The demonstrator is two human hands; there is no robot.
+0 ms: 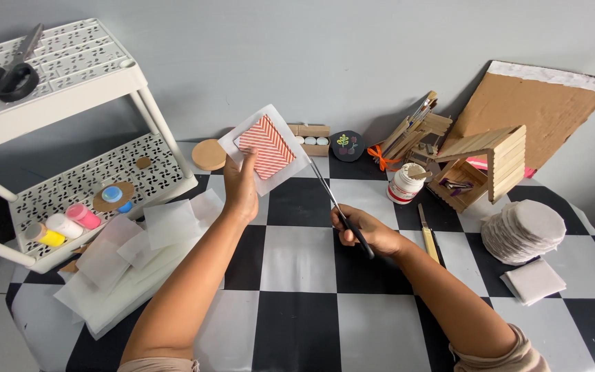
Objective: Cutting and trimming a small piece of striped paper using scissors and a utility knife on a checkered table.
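Checkered black-and-white table (297,324) fills the lower view, and we look down over it at our two bare arms reaching forward. Our left arm rises steeply from the bottom edge, elbow low and wrist high, and our left hand (241,187) stands raised above the table with the palm turned away from us. Its fingers and thumb are pinched on the lower left edge of a white paper square (296,155) that carries a red-and-white striped panel (264,146). The square sits above and just right of that hand, tilted like a diamond with one corner pointing up toward the grey wall.

Our right arm comes in from the lower right corner, lying lower and flatter over the table. Our right hand (368,233) is closed around the black handles of a pair of scissors (332,200). The scissors' long axis runs diagonally, from the handles in that hand up and to the left, with the metal tips pointing at the lower right edge of the paper square and reaching it. We cannot tell how far the blades are parted.

A white tiered shelf (70,76) stands at left. A stack of round white pads (523,231) lies at right.
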